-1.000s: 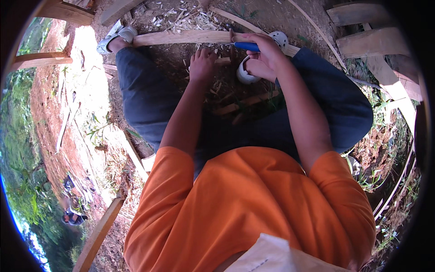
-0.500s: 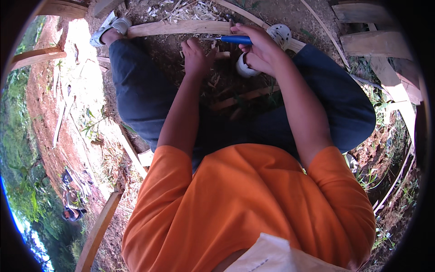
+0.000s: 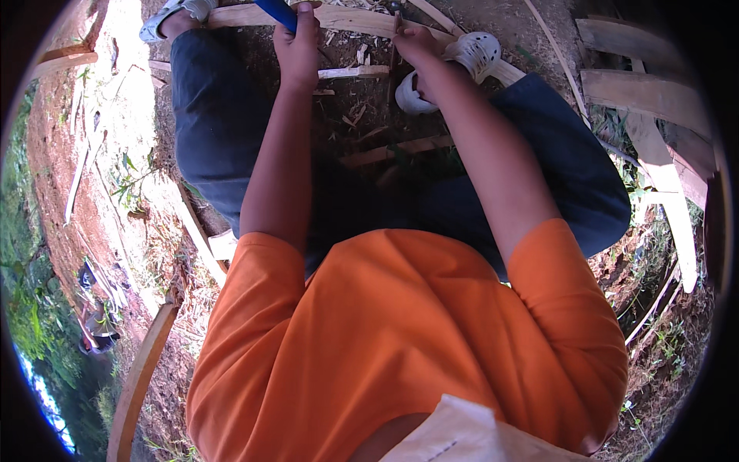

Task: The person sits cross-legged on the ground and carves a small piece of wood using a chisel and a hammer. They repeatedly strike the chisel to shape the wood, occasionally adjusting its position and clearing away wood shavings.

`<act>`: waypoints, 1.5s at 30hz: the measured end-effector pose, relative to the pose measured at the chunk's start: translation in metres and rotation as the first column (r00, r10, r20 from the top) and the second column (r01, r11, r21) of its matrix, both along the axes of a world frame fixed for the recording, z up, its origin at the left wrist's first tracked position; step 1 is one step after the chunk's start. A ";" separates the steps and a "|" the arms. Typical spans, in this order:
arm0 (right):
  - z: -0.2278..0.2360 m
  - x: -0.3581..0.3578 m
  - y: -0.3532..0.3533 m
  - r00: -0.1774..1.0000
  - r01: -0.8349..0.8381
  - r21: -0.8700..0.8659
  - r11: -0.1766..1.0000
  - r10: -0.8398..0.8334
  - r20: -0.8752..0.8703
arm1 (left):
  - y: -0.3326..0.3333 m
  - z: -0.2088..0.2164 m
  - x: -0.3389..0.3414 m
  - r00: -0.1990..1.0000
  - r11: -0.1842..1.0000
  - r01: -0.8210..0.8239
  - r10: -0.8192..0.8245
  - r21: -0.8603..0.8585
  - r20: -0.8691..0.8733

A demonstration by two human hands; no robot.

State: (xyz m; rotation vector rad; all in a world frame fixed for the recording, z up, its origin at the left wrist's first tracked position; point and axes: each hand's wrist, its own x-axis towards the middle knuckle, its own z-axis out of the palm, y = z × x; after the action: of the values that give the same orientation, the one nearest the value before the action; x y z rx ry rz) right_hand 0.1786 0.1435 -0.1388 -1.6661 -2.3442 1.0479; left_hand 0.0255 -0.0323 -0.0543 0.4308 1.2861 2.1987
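My left hand [image 3: 299, 50] is closed around the blue handle of a chisel [image 3: 275, 11], which slants up and out of the picture at the top edge, its metal end out of sight. Farther right, the fingers of my right hand [image 3: 418, 45] are curled at a thin dark brown stick [image 3: 393, 68], which stands beside my shoe and seems gripped near its upper part. A long curved wooden board [image 3: 346, 18] lies across the ground between my feet, beyond both hands. Below it, a short pale piece of wood [image 3: 356, 71] rests between my forearms.
Wood shavings [image 3: 339, 38] are scattered around the board. My light clogs [image 3: 473, 55] flank the work spot. Curved planks [image 3: 643, 94] are stacked at the right, and another curved plank [image 3: 142, 377] stands at the lower left. Another person [image 3: 98, 327] is far off at the left.
The chisel has passed from my right hand to my left, which has moved up and left. My right hand has shifted slightly left to the brown stick. The whole view has shifted a little.
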 end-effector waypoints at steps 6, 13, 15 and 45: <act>-0.015 -0.014 0.005 0.962 -0.069 -0.005 0.998 0.068 0.264 | -0.008 -0.007 -0.001 0.982 0.885 -0.011 -0.078 -0.465 -0.172; -0.029 0.006 0.049 0.962 -0.229 -0.310 0.923 0.263 0.070 | 0.021 0.026 0.080 0.676 0.819 -0.015 -0.414 -0.573 -0.610; -0.022 -0.003 0.039 0.985 -0.151 -0.292 0.944 0.168 0.035 | 0.023 0.019 0.089 0.653 0.800 -0.044 -0.431 -0.599 -0.623; 0.216 0.057 -0.100 0.875 -0.012 -0.339 0.941 -0.155 -0.459 | 0.006 0.016 0.102 0.670 0.882 0.016 -0.359 -0.471 -0.649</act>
State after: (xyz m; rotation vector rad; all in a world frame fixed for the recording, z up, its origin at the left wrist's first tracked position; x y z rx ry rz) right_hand 0.2356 0.0437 0.0772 -1.3497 -1.8450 1.6895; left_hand 0.1271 -0.0267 -0.0382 1.2820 1.9648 1.4965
